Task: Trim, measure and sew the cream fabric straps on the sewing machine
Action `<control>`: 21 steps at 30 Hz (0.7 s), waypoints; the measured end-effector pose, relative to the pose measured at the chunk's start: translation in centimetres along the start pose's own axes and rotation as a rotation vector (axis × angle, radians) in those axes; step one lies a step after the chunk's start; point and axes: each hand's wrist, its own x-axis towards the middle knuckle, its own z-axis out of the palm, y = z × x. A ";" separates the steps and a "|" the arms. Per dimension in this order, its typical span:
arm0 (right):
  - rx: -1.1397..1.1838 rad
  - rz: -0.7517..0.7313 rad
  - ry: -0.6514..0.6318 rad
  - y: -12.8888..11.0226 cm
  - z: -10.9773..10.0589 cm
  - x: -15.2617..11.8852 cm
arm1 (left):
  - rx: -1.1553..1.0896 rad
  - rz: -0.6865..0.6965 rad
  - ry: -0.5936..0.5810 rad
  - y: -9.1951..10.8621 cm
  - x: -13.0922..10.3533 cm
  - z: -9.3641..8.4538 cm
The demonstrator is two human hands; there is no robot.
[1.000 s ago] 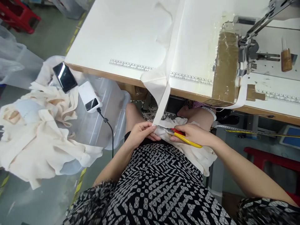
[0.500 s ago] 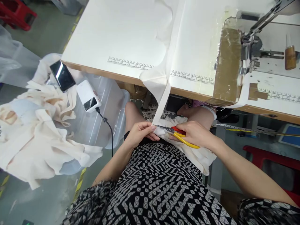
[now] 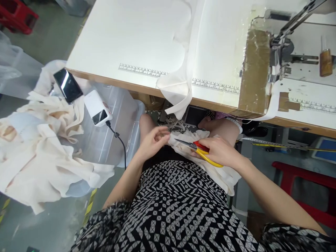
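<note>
My right hand (image 3: 219, 150) is closed round the red and yellow handles of a pair of scissors (image 3: 202, 154), whose blades point left above my lap. Beside the blade tips my left hand (image 3: 154, 142) is off the cloth strip, its fingers apart and nothing seen between them. A cream cloth strip (image 3: 181, 94) runs down the white table and hangs over its front edge, its loose end curling to the left. More cream cloth (image 3: 194, 140) lies bunched across my lap, partly hidden by the scissors and my right hand.
A sewing machine (image 3: 282, 56) stands on the white table (image 3: 126, 38) at the right, near a wooden-handled tool (image 3: 326, 63). To the left, a plastic bin (image 3: 112, 119) bears a white power bank (image 3: 97, 107), a black phone (image 3: 67, 85) and heaped cream fabric (image 3: 52, 161). A red stool (image 3: 288, 178) is at right.
The cloth strip has left my left hand and its end has sprung up toward the table edge. My left hand has opened and shifted slightly left. The scissors have stayed nearly in place.
</note>
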 end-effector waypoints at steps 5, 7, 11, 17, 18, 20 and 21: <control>0.117 0.020 0.106 0.1 1.0 -1.7 | 0.510 0.503 0.434 3.2 3.3 -0.3; 0.171 0.038 0.152 -0.1 0.8 -2.2 | 0.542 0.609 0.400 3.8 5.0 0.2; 0.279 0.104 0.242 0.2 -0.1 -3.6 | 0.364 0.375 0.300 1.2 6.7 0.2; 0.384 0.264 0.304 2.8 1.1 -7.2 | 0.414 -0.155 0.491 -4.6 2.9 -2.1; 0.409 0.270 0.305 3.1 1.5 -7.5 | 0.417 -0.155 0.480 -4.5 2.0 -1.9; 0.459 0.252 0.286 3.4 2.4 -7.5 | 0.354 -0.136 0.357 -3.5 0.4 -0.8; 0.484 0.231 0.262 3.4 2.7 -7.3 | 0.270 -0.115 0.222 -2.5 -0.2 -0.1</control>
